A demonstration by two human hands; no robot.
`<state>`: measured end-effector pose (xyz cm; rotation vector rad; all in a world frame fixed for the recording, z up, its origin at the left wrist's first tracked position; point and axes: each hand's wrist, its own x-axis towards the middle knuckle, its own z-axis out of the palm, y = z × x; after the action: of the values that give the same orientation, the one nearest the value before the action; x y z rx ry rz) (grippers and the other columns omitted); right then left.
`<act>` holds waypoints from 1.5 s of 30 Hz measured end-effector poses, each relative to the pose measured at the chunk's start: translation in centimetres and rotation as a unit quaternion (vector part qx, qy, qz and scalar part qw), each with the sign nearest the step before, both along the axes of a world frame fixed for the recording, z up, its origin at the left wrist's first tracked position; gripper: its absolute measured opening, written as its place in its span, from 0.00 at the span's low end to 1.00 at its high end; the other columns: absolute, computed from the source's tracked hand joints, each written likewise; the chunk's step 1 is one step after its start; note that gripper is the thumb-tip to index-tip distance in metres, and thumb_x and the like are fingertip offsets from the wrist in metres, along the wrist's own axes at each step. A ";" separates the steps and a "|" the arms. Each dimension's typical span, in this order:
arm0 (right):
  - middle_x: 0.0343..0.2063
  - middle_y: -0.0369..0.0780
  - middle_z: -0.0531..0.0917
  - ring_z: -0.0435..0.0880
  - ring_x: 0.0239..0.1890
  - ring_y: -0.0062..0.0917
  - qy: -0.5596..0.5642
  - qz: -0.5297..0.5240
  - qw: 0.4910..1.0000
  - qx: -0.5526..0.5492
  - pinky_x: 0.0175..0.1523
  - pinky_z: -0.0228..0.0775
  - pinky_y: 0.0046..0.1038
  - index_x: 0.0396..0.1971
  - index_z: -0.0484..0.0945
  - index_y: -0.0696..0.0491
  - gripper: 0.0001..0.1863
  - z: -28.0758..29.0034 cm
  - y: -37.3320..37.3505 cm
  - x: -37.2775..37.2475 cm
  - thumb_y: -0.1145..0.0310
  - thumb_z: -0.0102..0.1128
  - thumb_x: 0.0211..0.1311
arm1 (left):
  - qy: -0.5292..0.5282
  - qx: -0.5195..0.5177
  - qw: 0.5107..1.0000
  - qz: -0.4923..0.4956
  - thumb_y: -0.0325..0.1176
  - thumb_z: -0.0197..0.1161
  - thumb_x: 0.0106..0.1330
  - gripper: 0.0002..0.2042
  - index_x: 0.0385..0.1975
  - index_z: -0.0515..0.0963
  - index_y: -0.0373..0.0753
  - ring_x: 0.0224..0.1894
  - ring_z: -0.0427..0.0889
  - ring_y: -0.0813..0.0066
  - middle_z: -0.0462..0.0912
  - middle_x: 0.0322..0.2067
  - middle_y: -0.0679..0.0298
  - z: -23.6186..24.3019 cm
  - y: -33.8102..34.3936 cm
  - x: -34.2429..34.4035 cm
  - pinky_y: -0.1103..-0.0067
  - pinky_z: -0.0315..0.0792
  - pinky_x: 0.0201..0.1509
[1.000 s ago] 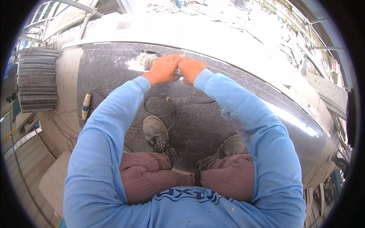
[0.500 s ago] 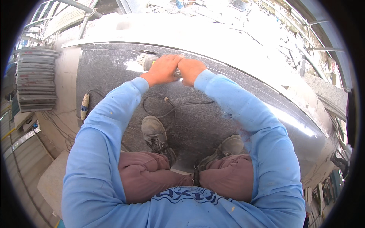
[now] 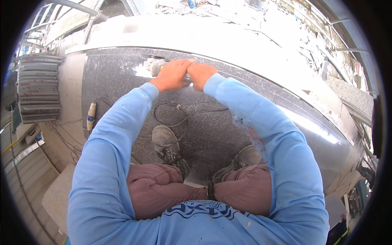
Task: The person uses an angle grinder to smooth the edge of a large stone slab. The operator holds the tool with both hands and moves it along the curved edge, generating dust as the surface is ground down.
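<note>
An angle grinder lies low over the far part of a dark speckled stone slab, its metal head and disc toward the left. Around its body wraps my left hand, fingers closed. Pressed against that hand, my right hand grips the rear end of the tool. Most of the grinder's body is hidden under both hands. The disc sits close to a pale straight line along the slab's far edge; whether it touches the stone I cannot tell. A black cord loops on the slab between my arms.
My shoes rest on the slab. A cable connector lies at its left edge. Farther left stands a stack of grey slats. A long pale strip runs beyond the slab, with bright rubble and metal poles farther off.
Both hands and the grinder have shifted slightly to the left along the slab's far edge. The grip is unchanged. My right shoe has moved slightly.
</note>
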<state>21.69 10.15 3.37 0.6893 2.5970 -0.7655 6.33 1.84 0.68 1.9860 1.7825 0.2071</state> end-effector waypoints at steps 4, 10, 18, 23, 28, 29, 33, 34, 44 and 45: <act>0.45 0.48 0.86 0.87 0.48 0.41 -0.007 0.008 1.000 0.002 0.52 0.81 0.39 0.46 0.79 0.59 0.20 -0.3 0.0 -1.4 0.73 0.70 0.52 | 0.018 0.012 1.000 0.001 0.35 0.78 0.48 0.39 0.63 0.67 0.41 0.61 0.75 0.54 0.78 0.57 0.55 -0.9 -0.3 -1.2 0.63 0.69 0.67; 0.43 0.48 0.86 0.87 0.48 0.41 -0.020 0.012 1.000 -0.007 0.50 0.82 0.39 0.44 0.80 0.60 0.18 2.0 0.2 -0.5 0.73 0.70 0.52 | 0.016 0.040 0.999 -0.005 0.36 0.79 0.47 0.40 0.63 0.66 0.42 0.61 0.75 0.54 0.78 0.57 0.55 0.0 -0.3 -0.4 0.63 0.69 0.66; 0.41 0.48 0.88 0.89 0.46 0.39 -0.023 0.007 1.000 0.004 0.46 0.84 0.38 0.46 0.81 0.62 0.19 2.2 0.3 1.8 0.76 0.70 0.52 | -0.004 0.017 1.000 -0.020 0.33 0.79 0.46 0.42 0.64 0.65 0.39 0.62 0.75 0.54 0.77 0.58 0.54 0.7 0.3 1.8 0.63 0.69 0.67; 0.42 0.48 0.88 0.89 0.47 0.40 -0.016 0.000 1.000 0.014 0.47 0.84 0.39 0.46 0.81 0.61 0.18 0.5 -0.1 0.8 0.77 0.69 0.53 | 0.006 0.006 1.000 -0.015 0.35 0.78 0.48 0.39 0.63 0.66 0.41 0.61 0.76 0.55 0.78 0.55 0.54 0.7 0.2 1.1 0.64 0.69 0.67; 0.42 0.48 0.88 0.88 0.47 0.41 0.014 -0.004 1.000 0.004 0.48 0.84 0.39 0.46 0.81 0.60 0.19 -0.1 -0.2 -0.4 0.76 0.69 0.52 | 0.007 0.010 1.000 -0.009 0.33 0.78 0.47 0.41 0.64 0.66 0.39 0.63 0.74 0.54 0.77 0.57 0.53 -0.4 -0.1 -0.6 0.64 0.69 0.68; 0.42 0.48 0.88 0.88 0.47 0.41 0.009 -0.004 1.000 0.010 0.48 0.84 0.39 0.46 0.82 0.60 0.19 0.0 -0.2 -0.7 0.76 0.69 0.52 | 0.008 0.002 1.000 -0.007 0.33 0.78 0.46 0.41 0.64 0.66 0.38 0.63 0.74 0.54 0.77 0.58 0.53 -0.3 0.0 -0.8 0.63 0.69 0.69; 0.42 0.48 0.88 0.89 0.46 0.40 0.001 -0.004 1.000 0.008 0.48 0.84 0.39 0.45 0.82 0.60 0.18 0.3 -0.3 -1.4 0.75 0.70 0.51 | 0.004 -0.006 1.000 -0.004 0.33 0.78 0.46 0.41 0.64 0.66 0.38 0.63 0.74 0.53 0.76 0.58 0.52 0.0 0.0 -1.1 0.63 0.69 0.68; 0.42 0.48 0.87 0.89 0.46 0.40 -0.016 0.000 1.000 -0.001 0.47 0.84 0.39 0.44 0.82 0.61 0.18 0.7 0.0 -1.3 0.75 0.70 0.52 | -0.001 0.008 1.000 -0.005 0.33 0.78 0.46 0.41 0.64 0.66 0.38 0.63 0.74 0.53 0.77 0.58 0.52 0.0 -0.1 -1.0 0.63 0.69 0.68; 0.42 0.49 0.86 0.87 0.48 0.41 -0.025 0.009 1.000 0.012 0.52 0.81 0.38 0.43 0.79 0.60 0.18 2.4 0.4 2.9 0.73 0.70 0.52 | -0.021 0.056 0.998 -0.035 0.33 0.79 0.45 0.40 0.62 0.66 0.39 0.57 0.78 0.52 0.79 0.53 0.54 0.7 0.4 2.7 0.62 0.71 0.63; 0.43 0.49 0.86 0.87 0.47 0.41 -0.018 0.006 1.000 0.012 0.51 0.82 0.38 0.44 0.79 0.60 0.18 2.3 0.3 2.9 0.74 0.70 0.52 | -0.020 0.054 0.998 -0.034 0.33 0.79 0.45 0.41 0.62 0.66 0.39 0.57 0.77 0.53 0.79 0.53 0.54 0.6 0.4 2.7 0.62 0.71 0.63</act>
<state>24.61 10.47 5.70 0.6875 2.5790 -0.7115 8.99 2.23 1.27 2.0983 1.7094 0.3244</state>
